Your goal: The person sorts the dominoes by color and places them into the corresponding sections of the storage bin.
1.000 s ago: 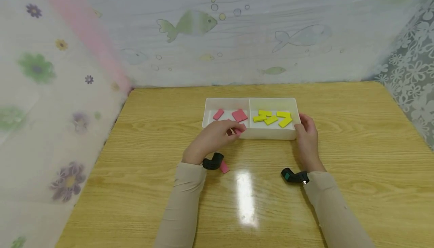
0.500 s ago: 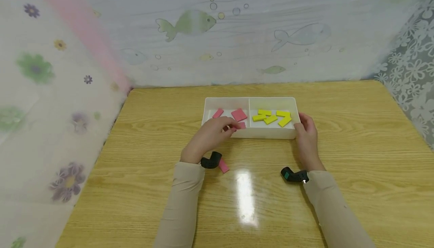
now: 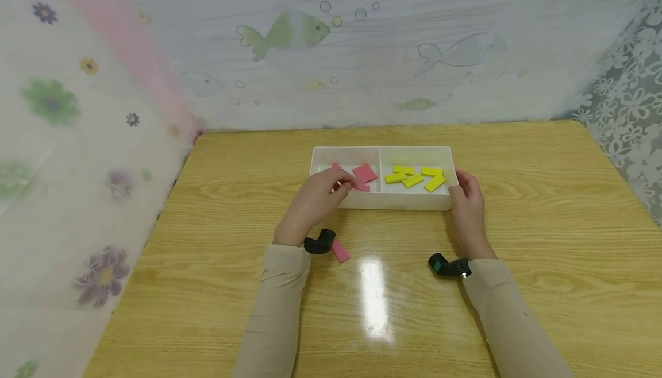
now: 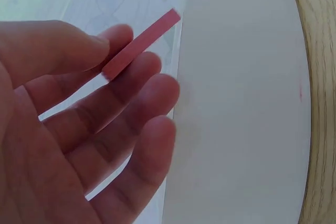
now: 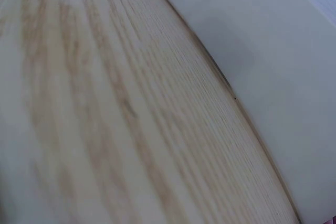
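Between thumb and fingers my left hand pinches a thin pink rectangular block, over the left compartment of a white two-part box. Other pink blocks lie in that compartment, partly hidden by the hand. Several yellow blocks lie in the right compartment. My right hand grips the box's right end, its thumb at the front corner. One more pink block lies on the table near the left wrist. The right wrist view shows only tabletop and box wall, no fingers.
The box stands on a wood-grain table, toward its back edge. Behind it rises a wall covering printed with fish. A flowered covering borders the left side. Black wrist cameras sit by both cuffs.
My left hand has shifted slightly left and back, away from the divider, over the left compartment with the pink block pinched. My right hand keeps its grip on the box end.
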### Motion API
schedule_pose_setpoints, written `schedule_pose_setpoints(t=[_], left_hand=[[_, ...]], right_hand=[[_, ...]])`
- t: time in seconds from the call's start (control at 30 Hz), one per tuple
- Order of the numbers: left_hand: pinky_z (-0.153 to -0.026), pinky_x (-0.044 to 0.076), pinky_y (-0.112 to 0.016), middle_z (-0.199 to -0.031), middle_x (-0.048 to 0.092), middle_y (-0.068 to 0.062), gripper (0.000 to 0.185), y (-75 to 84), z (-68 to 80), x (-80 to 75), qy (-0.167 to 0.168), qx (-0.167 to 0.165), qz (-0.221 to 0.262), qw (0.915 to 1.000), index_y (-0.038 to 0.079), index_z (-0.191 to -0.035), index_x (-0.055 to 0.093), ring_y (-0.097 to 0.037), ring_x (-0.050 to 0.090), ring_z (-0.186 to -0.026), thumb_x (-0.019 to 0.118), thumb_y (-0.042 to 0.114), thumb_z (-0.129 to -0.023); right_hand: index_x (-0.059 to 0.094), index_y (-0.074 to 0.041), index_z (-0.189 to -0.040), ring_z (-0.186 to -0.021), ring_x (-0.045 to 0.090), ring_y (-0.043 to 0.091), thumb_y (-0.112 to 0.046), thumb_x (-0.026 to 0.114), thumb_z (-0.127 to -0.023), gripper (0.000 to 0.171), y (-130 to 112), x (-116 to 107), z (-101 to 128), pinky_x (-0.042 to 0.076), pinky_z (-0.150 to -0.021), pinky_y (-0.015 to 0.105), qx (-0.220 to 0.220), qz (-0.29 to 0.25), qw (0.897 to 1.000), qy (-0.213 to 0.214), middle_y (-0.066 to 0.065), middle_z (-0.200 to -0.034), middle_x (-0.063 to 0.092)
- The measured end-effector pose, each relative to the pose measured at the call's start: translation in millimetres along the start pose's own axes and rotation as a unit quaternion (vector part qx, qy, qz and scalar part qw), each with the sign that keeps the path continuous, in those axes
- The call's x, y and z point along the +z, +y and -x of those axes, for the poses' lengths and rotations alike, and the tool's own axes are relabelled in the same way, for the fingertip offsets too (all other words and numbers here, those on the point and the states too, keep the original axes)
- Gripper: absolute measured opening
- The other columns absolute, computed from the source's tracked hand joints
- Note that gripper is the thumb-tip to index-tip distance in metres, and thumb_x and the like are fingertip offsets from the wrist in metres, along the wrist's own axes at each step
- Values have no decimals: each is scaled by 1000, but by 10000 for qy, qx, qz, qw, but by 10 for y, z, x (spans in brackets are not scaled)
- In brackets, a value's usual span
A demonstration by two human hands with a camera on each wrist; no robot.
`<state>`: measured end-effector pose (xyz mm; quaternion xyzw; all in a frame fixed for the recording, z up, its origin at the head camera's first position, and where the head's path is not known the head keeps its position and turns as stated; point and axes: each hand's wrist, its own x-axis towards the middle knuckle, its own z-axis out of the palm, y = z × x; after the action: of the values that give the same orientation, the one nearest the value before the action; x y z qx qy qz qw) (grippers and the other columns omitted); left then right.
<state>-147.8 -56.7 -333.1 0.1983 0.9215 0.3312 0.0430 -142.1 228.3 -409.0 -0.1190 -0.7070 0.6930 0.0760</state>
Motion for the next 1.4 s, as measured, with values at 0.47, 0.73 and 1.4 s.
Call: schedule_pose_setpoints(t=[0.47, 0.73, 1.4], left_hand=[[-68, 42, -27, -97, 58, 7, 25, -59, 25, -49, 277, -159, -34, 9995, 24, -113, 61, -10, 49, -81, 46, 25, -93], [-68, 43, -28, -101, 60, 2, 26, -85, -28, -19, 544, -254, -72, 9982, 20, -115, 61, -12, 51, -79, 46, 19, -93], [-74, 40, -32, -91, 67, 6, 20, -283, -42, -27, 1926, -408, -688, 9780, 23, -104, 69, -18, 54, -88, 59, 19, -87]], right_hand=[[36, -6, -132, -122, 34, 17, -13, 36, -91, 41, 9, -1, 9, 29, -98, 33, 63, -19, 10000, 1, 8, -135, 36], [35, -9, -132, -121, 34, 16, -16, 37, -92, 41, 7, -21, -11, 30, -98, 33, 22, 112, 9999, -30, 8, -135, 35], [36, -11, -132, -121, 34, 12, -16, 36, -92, 40, 3, -13, -10, 29, -99, 34, 32, 135, 9999, -58, 4, -134, 36]])
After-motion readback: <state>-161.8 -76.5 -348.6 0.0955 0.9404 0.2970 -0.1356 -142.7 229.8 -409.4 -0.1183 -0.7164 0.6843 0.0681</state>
